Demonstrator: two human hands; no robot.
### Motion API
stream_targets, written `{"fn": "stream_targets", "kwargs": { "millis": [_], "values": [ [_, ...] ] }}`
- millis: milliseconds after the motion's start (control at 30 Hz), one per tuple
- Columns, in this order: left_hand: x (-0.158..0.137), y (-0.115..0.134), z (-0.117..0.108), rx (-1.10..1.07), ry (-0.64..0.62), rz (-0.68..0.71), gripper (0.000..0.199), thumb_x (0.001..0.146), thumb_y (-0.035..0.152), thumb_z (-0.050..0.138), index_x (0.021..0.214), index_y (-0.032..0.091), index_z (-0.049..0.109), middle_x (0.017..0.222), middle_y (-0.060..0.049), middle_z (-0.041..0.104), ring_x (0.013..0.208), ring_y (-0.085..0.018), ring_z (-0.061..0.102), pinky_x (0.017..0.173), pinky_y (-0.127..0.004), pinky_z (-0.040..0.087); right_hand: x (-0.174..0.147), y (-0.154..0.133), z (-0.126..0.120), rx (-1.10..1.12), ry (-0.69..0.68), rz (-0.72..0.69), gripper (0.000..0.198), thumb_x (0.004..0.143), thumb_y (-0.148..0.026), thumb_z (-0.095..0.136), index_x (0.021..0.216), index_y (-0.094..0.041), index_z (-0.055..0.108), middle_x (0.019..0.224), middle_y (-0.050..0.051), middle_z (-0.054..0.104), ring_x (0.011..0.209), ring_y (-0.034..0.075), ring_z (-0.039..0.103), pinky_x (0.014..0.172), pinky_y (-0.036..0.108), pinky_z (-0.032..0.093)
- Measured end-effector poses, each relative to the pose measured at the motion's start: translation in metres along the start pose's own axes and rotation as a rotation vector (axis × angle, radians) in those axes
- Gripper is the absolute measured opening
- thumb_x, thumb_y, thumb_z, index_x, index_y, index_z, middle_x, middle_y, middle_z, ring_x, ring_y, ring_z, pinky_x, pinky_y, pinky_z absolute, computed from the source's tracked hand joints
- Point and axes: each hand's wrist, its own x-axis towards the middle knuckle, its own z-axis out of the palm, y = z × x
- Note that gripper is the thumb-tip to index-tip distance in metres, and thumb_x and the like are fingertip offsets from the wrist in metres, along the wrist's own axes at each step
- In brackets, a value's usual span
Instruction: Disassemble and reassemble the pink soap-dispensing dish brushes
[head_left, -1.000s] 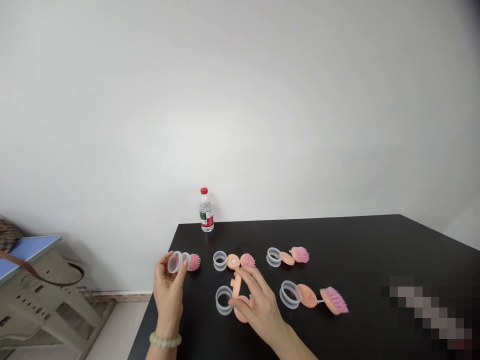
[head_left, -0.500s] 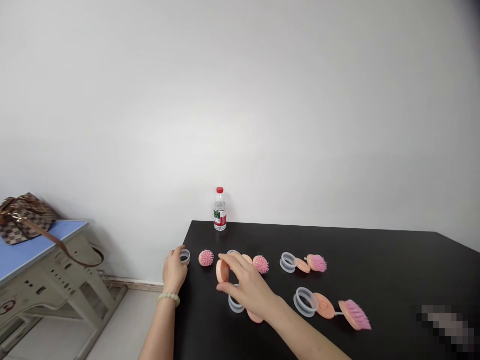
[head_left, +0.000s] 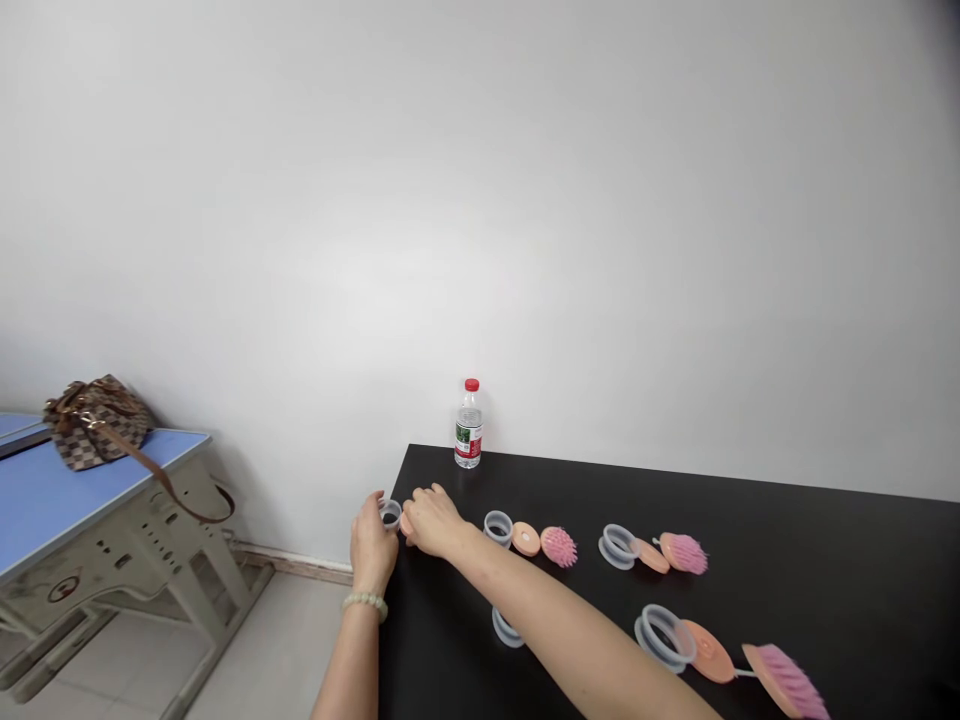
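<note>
At the left edge of the black table, my left hand (head_left: 373,545) is closed around the side of a clear plastic ring (head_left: 391,514). My right hand (head_left: 433,522) reaches across from the right and grips a peach round cap (head_left: 406,524), mostly covered by its fingers. The cap sits just right of the ring; whether they touch I cannot tell. Right of this hand are another clear ring (head_left: 498,528), a peach disc (head_left: 526,540) and a pink-bristled brush head (head_left: 559,547). My right forearm partly covers one more clear ring (head_left: 508,628).
Farther right lie two more sets: a clear ring (head_left: 619,547) with a pink brush head (head_left: 685,553), and a nearer ring (head_left: 666,638) with a larger brush (head_left: 787,682). A water bottle (head_left: 469,430) stands by the wall. A checkered bag (head_left: 97,422) rests on a blue desk (head_left: 105,492).
My right hand has carried the peach cap left, beside the ring at my left hand. The leftmost pink brush head is now hidden. The view has shifted left.
</note>
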Motion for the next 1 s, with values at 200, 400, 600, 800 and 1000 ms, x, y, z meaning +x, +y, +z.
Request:
{"fn": "stream_targets", "kwargs": {
  "millis": [200, 400, 600, 800, 1000],
  "values": [
    [0.0, 0.003, 0.006, 0.007, -0.038, 0.041, 0.029, 0.089, 0.016, 0.064, 0.119, 0.015, 0.062, 0.119, -0.009, 0.069, 0.113, -0.025, 0.064, 0.097, -0.047, 0.05, 0.003, 0.009, 0.015, -0.064, -0.089, 0.087, 0.044, 0.074, -0.045, 0.084, 0.102, -0.013, 0.074, 0.113, 0.018, 0.069, 0.11, 0.034, 0.062, 0.092, 0.044, 0.046],
    [0.0, 0.007, 0.009, 0.057, -0.066, 0.066, 0.054, 0.081, -0.003, 0.053, 0.133, 0.011, 0.054, 0.126, -0.019, 0.066, 0.119, -0.028, 0.062, 0.099, -0.039, 0.047, -0.001, 0.019, 0.018, -0.037, -0.075, 0.096, 0.052, 0.072, -0.049, 0.084, 0.109, -0.014, 0.072, 0.115, 0.017, 0.069, 0.111, 0.034, 0.06, 0.094, 0.045, 0.044],
    [-0.003, 0.01, 0.007, 0.109, -0.061, 0.08, 0.069, 0.072, -0.011, 0.048, 0.137, 0.009, 0.05, 0.122, -0.02, 0.066, 0.116, -0.03, 0.063, 0.096, -0.04, 0.049, -0.01, 0.02, 0.012, 0.014, 0.019, 0.094, 0.06, 0.069, -0.048, 0.087, 0.112, -0.009, 0.07, 0.112, 0.02, 0.07, 0.115, 0.037, 0.057, 0.1, 0.048, 0.041],
    [-0.007, 0.016, 0.004, 0.129, 0.079, 0.082, 0.064, 0.075, -0.005, 0.049, 0.137, 0.008, 0.047, 0.12, -0.021, 0.063, 0.114, -0.032, 0.062, 0.096, -0.045, 0.049, -0.062, 0.025, -0.012, 0.126, 0.187, 0.067, 0.055, 0.082, -0.038, 0.079, 0.127, -0.011, 0.061, 0.128, 0.015, 0.064, 0.136, 0.034, 0.042, 0.113, 0.045, 0.036],
    [-0.011, 0.029, -0.004, 0.061, 0.203, 0.226, 0.055, 0.078, 0.001, 0.046, 0.133, 0.009, 0.049, 0.12, -0.019, 0.059, 0.121, -0.033, 0.054, 0.105, -0.049, 0.043, -0.176, 0.027, -0.013, 0.305, 0.508, -0.022, 0.034, 0.086, -0.018, 0.071, 0.119, -0.015, 0.064, 0.122, 0.013, 0.065, 0.135, 0.033, 0.045, 0.109, 0.051, 0.046]
  ]
}}
